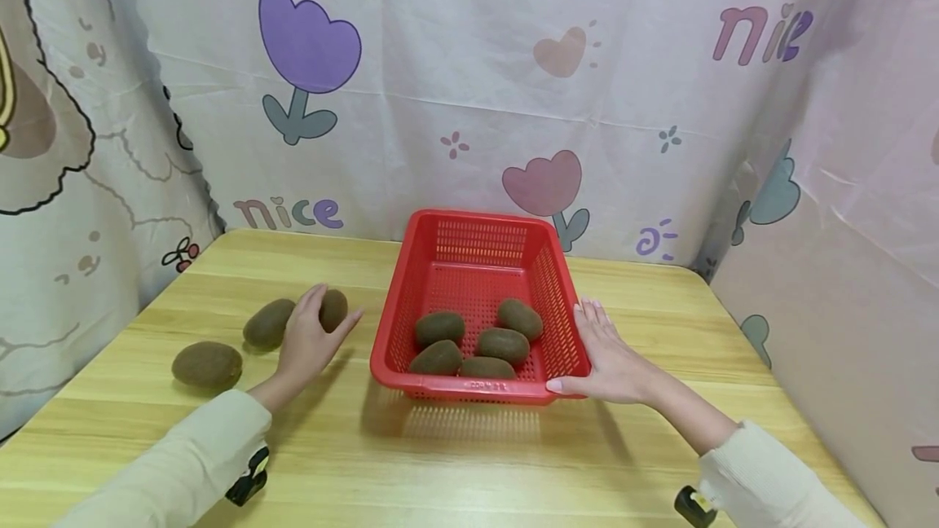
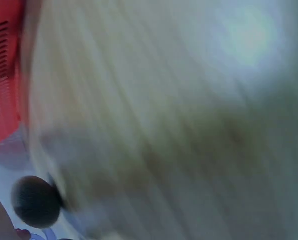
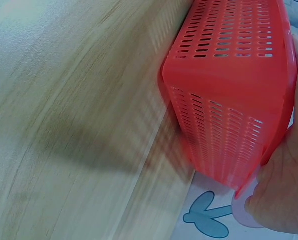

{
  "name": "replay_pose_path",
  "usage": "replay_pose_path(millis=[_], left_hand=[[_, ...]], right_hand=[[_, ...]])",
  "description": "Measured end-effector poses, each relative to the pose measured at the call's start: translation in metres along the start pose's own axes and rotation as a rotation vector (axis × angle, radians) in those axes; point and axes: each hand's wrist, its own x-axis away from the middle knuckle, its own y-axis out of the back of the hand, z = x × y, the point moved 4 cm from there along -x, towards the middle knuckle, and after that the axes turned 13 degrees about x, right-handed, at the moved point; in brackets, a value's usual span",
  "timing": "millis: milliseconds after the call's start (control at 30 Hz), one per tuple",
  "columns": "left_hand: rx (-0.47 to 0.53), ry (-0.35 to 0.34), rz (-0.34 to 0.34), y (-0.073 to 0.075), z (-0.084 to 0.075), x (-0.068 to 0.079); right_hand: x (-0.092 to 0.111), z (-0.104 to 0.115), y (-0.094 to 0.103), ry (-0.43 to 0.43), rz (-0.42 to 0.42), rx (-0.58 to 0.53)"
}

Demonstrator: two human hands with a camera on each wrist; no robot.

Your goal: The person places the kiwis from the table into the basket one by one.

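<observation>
My left hand (image 1: pixel 308 341) is over a brown kiwi (image 1: pixel 333 310) on the table, its fingers along the left side and the thumb stretched out to the right, with a gap to the fruit. In the left wrist view that kiwi (image 2: pixel 36 202) shows beside part of the hand at the lower left. A red plastic basket (image 1: pixel 473 386) stands right of it with several kiwis (image 1: pixel 502 346) at its near end. My right hand (image 1: pixel 612 361) rests against the basket's near right corner, fingers straight along the side rim, thumb on the front rim.
Two more kiwis, one beside the left hand (image 1: pixel 268 324) and one nearer the left edge (image 1: pixel 208 365), lie on the wooden table (image 1: pixel 469 479). A printed curtain (image 1: pixel 440 63) hangs behind the table and along both sides.
</observation>
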Motion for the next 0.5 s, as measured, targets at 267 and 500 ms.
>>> replay_pose_path(millis=[267,500], left_hand=[[0.0,0.242,0.094,-0.009,0.019,0.005],[0.028,0.342,0.04,-0.011,0.029,0.003]], right_hand=[[0.0,-0.001,-0.001,-0.004,0.004,-0.009],[0.0,0.0,-0.001,-0.004,0.004,-0.011]])
